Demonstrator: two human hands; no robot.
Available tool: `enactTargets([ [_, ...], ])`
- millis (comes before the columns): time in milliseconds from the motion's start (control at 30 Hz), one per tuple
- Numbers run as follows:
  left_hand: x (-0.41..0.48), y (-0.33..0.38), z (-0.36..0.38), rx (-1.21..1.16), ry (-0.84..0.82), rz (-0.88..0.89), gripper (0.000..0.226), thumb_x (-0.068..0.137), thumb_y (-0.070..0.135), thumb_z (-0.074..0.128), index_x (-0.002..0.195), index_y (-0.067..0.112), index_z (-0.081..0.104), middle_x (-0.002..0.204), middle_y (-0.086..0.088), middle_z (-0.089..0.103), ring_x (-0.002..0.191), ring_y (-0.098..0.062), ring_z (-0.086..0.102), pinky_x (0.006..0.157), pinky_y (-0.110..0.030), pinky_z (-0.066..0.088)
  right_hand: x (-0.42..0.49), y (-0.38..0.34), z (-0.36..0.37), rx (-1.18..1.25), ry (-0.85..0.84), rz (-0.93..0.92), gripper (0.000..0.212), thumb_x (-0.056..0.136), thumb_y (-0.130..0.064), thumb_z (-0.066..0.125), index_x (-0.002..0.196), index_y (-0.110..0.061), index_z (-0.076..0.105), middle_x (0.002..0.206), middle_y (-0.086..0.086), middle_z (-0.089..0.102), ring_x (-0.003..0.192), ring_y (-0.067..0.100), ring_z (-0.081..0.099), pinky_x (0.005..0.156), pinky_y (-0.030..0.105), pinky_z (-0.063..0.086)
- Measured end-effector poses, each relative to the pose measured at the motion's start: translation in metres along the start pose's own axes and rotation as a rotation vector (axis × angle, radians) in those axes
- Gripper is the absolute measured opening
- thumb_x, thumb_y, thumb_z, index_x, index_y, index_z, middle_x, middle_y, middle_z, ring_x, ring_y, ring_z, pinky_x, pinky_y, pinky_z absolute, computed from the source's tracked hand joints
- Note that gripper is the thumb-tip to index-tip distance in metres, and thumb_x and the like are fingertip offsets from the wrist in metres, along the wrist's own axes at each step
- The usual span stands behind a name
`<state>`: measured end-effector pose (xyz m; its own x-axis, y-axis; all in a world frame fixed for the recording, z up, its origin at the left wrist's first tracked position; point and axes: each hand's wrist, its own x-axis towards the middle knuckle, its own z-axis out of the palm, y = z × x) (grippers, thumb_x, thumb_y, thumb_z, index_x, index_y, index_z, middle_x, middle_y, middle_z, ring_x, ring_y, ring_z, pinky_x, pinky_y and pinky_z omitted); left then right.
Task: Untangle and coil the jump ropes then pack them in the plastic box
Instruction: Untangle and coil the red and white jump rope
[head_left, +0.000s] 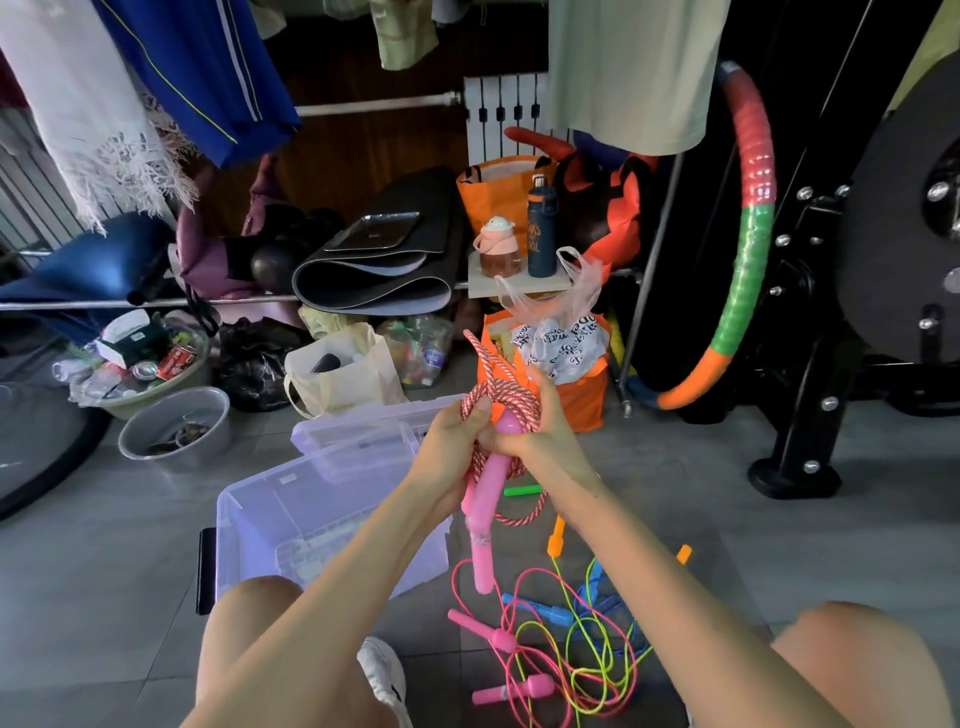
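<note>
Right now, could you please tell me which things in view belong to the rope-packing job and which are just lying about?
Job: red-and-white braided jump rope with pink handles, gripped by left hand and right hand; tangled thin coloured ropes; clear plastic box.
Lying about: multicoloured foam hoop; rolled grey mat; navy bottle; grey basin.

**Head view.** Your left hand grips the coiled red-and-white braided jump rope, thumb over the loops. Your right hand curls round the same coil from the right. Its pink handles hang below your hands. Left: open clear plastic box. Near right: tangled pink, green and blue ropes on the tiled floor.
</note>
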<state>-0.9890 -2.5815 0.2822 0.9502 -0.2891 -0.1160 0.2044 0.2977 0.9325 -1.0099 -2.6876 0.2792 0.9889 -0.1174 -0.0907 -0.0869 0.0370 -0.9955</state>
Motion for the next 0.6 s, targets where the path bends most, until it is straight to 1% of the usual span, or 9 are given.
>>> enactTargets([
  [67, 0.003, -0.003, -0.003, 0.003, 0.008, 0.009, 0.023, 0.099, 0.015, 0.041, 0.082, 0.002, 0.050, 0.060, -0.003, 0.055, 0.053, -0.013, 0.054, 0.052, -0.024, 0.050, -0.004, 0.005, -0.003, -0.059, -0.060, 0.011, 0.113, 0.053, -0.008, 0.082, 0.144, -0.033, 0.021, 0.134, -0.002, 0.053, 0.118, 0.015, 0.054, 0.101, 0.041, 0.045],
  [133, 0.005, -0.006, -0.005, 0.050, 0.024, 0.045, 0.028, 0.099, 0.014, 0.040, 0.072, 0.007, 0.043, 0.049, 0.005, 0.042, 0.044, -0.006, 0.040, 0.046, -0.018, 0.039, -0.005, 0.009, -0.006, -0.108, -0.065, 0.026, 0.115, 0.054, 0.006, 0.074, 0.144, -0.035, 0.017, 0.128, 0.003, 0.056, 0.109, 0.018, 0.059, 0.095, 0.045, 0.049],
  [167, 0.005, -0.006, -0.004, 0.070, 0.033, 0.062, 0.031, 0.100, 0.013, 0.039, 0.069, 0.009, 0.041, 0.046, 0.007, 0.040, 0.042, -0.005, 0.037, 0.045, -0.017, 0.036, -0.008, 0.009, -0.006, -0.130, -0.038, 0.032, 0.113, 0.055, 0.009, 0.069, 0.145, -0.035, 0.015, 0.126, 0.005, 0.057, 0.106, 0.019, 0.060, 0.093, 0.046, 0.050],
  [267, 0.007, -0.005, -0.005, 0.129, 0.071, 0.091, 0.033, 0.100, 0.013, 0.040, 0.067, 0.009, 0.041, 0.046, 0.004, 0.042, 0.040, -0.005, 0.038, 0.044, -0.016, 0.036, -0.018, 0.009, -0.005, -0.266, 0.019, 0.016, 0.101, 0.059, -0.007, 0.067, 0.144, -0.032, 0.018, 0.124, 0.004, 0.058, 0.110, 0.024, 0.059, 0.092, 0.045, 0.050],
  [333, 0.009, -0.005, -0.008, 0.210, 0.090, 0.111, 0.030, 0.099, 0.014, 0.042, 0.070, 0.009, 0.043, 0.053, -0.003, 0.041, 0.043, -0.008, 0.039, 0.046, -0.019, 0.035, -0.026, 0.009, -0.008, -0.516, -0.001, -0.047, 0.090, 0.073, -0.011, 0.066, 0.146, -0.025, 0.015, 0.118, 0.009, 0.061, 0.106, 0.031, 0.060, 0.086, 0.043, 0.050],
  [433, 0.011, -0.005, -0.019, 0.346, 0.117, 0.154, 0.034, 0.099, 0.015, 0.042, 0.066, 0.011, 0.041, 0.051, -0.002, 0.038, 0.044, -0.008, 0.037, 0.049, -0.021, 0.034, -0.034, 0.005, -0.018, -1.071, -0.005, -0.152, 0.077, 0.092, -0.022, 0.051, 0.149, -0.016, 0.000, 0.107, 0.018, 0.063, 0.099, 0.038, 0.058, 0.075, 0.040, 0.043],
  [467, 0.011, -0.006, -0.022, 0.381, 0.122, 0.162, 0.035, 0.099, 0.015, 0.042, 0.065, 0.011, 0.041, 0.049, 0.001, 0.040, 0.044, -0.008, 0.037, 0.051, -0.023, 0.033, -0.035, 0.004, -0.021, -1.176, 0.007, -0.160, 0.074, 0.094, -0.025, 0.048, 0.149, -0.016, -0.001, 0.107, 0.018, 0.062, 0.098, 0.038, 0.059, 0.075, 0.040, 0.043],
  [533, 0.011, -0.006, -0.026, 0.466, 0.147, 0.167, 0.031, 0.099, 0.017, 0.043, 0.068, 0.015, 0.044, 0.051, 0.005, 0.042, 0.047, -0.009, 0.039, 0.053, -0.026, 0.033, -0.040, 0.003, -0.027, -1.297, 0.030, -0.179, 0.073, 0.095, -0.025, 0.047, 0.149, -0.017, -0.002, 0.107, 0.016, 0.063, 0.097, 0.036, 0.060, 0.076, 0.041, 0.045],
  [600, 0.012, -0.003, -0.032, 0.542, 0.218, 0.169, 0.028, 0.098, 0.018, 0.044, 0.070, 0.018, 0.046, 0.055, 0.004, 0.043, 0.049, -0.011, 0.041, 0.052, -0.027, 0.033, -0.047, 0.000, -0.037, -1.382, 0.061, -0.227, 0.071, 0.095, -0.026, 0.048, 0.149, -0.017, 0.004, 0.106, 0.013, 0.064, 0.096, 0.034, 0.061, 0.077, 0.040, 0.045],
])
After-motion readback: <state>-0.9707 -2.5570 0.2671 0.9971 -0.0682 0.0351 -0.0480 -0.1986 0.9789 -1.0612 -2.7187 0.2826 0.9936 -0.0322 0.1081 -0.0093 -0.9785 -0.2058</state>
